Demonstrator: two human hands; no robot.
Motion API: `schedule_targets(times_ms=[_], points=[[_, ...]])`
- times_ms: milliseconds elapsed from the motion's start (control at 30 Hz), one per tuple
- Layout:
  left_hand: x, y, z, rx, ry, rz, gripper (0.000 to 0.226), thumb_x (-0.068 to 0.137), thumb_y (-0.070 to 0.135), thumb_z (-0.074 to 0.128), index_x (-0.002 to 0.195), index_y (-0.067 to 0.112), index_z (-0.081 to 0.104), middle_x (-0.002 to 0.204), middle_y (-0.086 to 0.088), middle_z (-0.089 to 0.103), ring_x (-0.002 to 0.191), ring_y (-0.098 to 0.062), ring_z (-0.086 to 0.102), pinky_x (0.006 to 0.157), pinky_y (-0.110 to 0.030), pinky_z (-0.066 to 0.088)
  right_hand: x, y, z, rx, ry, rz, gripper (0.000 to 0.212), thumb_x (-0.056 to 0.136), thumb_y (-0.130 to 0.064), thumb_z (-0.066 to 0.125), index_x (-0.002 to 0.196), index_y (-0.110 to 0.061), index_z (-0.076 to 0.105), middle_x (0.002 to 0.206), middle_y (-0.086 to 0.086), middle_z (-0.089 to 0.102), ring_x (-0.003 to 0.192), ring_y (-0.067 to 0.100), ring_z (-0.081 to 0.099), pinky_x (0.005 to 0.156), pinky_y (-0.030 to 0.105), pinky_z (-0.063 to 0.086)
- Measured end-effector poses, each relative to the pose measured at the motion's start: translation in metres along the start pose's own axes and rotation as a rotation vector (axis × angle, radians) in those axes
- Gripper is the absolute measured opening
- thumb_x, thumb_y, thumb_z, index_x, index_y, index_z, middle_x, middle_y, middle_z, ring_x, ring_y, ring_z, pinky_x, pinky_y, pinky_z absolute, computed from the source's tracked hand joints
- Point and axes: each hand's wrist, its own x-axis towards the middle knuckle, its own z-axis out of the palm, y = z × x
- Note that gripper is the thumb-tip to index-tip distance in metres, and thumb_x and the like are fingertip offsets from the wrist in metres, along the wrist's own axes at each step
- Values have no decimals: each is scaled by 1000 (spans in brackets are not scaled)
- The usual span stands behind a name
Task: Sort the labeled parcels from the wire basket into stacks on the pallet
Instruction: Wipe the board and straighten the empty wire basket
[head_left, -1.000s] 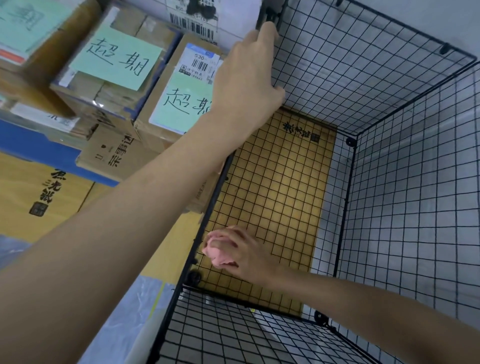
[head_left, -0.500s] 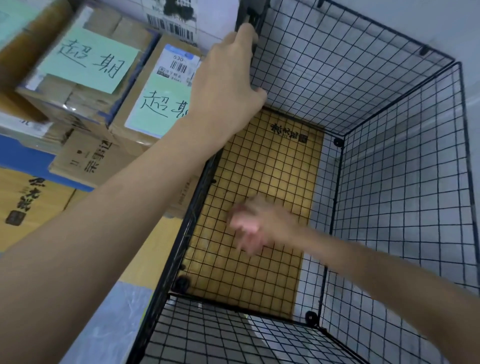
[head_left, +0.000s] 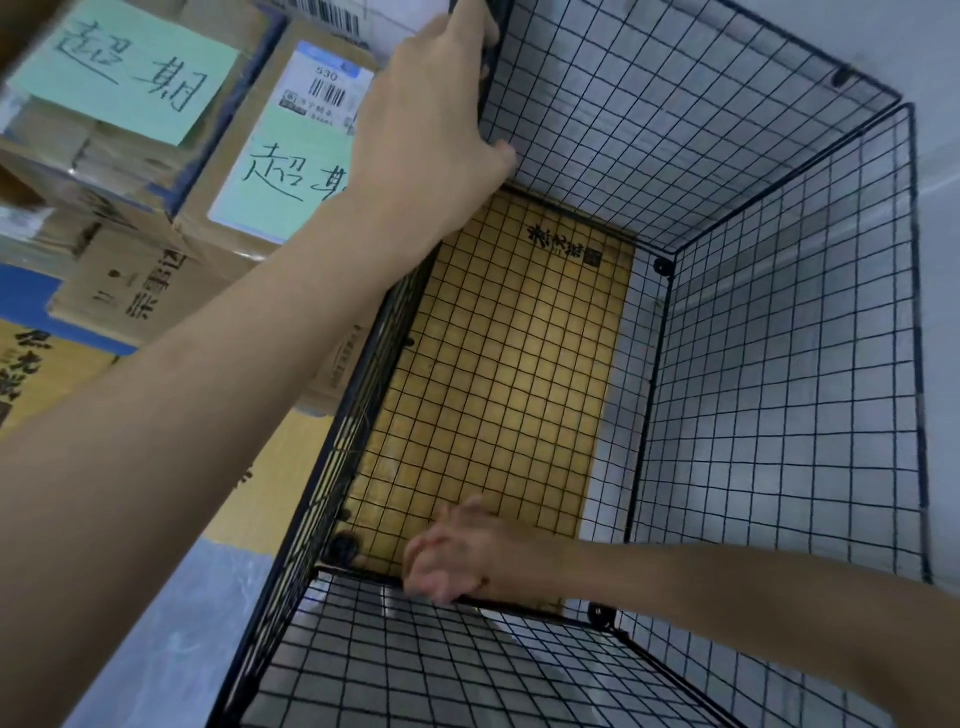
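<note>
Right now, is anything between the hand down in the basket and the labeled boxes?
Yes. The basket's left wire wall stands between the right hand and the boxes stacked outside. The left hand grips that wall's top corner.

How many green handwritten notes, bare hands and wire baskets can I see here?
Pale green handwritten paper notes, stuck on cardboard boxes: 2
Bare hands, left hand and right hand: 2
Black wire-mesh basket: 1
Total: 5
</note>
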Motion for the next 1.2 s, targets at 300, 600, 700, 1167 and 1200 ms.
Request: schedule_targets(times_ms=[300, 600, 700, 1167, 1200], points=[[-1, -1, -2, 40, -1, -11, 50, 84, 24, 67, 130, 14, 52, 121, -2, 61, 107, -18, 58, 86, -26, 48, 1, 80, -114, -402, -53, 76, 42, 88, -28, 66, 127, -38, 55, 124, -20, 53, 115, 4, 52, 80, 24, 55], [-3, -1, 0, 154, 4, -23, 33, 91, 24, 58, 118, 7, 54, 104, -6, 53, 99, -24, 56, 73, -27, 42, -11, 82, -126, -338, 175, 537, 55, 75, -19, 80, 123, -18, 54, 127, 7, 52, 118, 29, 52, 95, 51, 52], [-3, -1, -1, 145, -4, -29, 33, 91, 23, 59, 120, 6, 54, 109, -8, 57, 95, -21, 53, 75, -26, 43, -21, 48, -91, -322, -97, 463, 52, 83, -17, 72, 130, -26, 51, 138, 0, 44, 132, 23, 42, 105, 39, 44], [-3, 3, -5, 49, -23, -5, 54, 82, 16, 68, 132, 10, 47, 125, -7, 58, 112, -24, 57, 87, -34, 49, -59, 36, -92, -125, -393, 481, 11, 96, -11, 56, 98, -18, 64, 87, -14, 50, 96, 32, 54, 88, 44, 49], [-3, 3, -5, 46, -23, -2, 54, 82, 16, 68, 132, 10, 47, 125, -7, 58, 111, -24, 57, 87, -34, 49, -57, 51, -109, -76, -362, 517, 8, 96, -11, 54, 95, -16, 60, 88, -11, 50, 99, 42, 51, 89, 52, 47]])
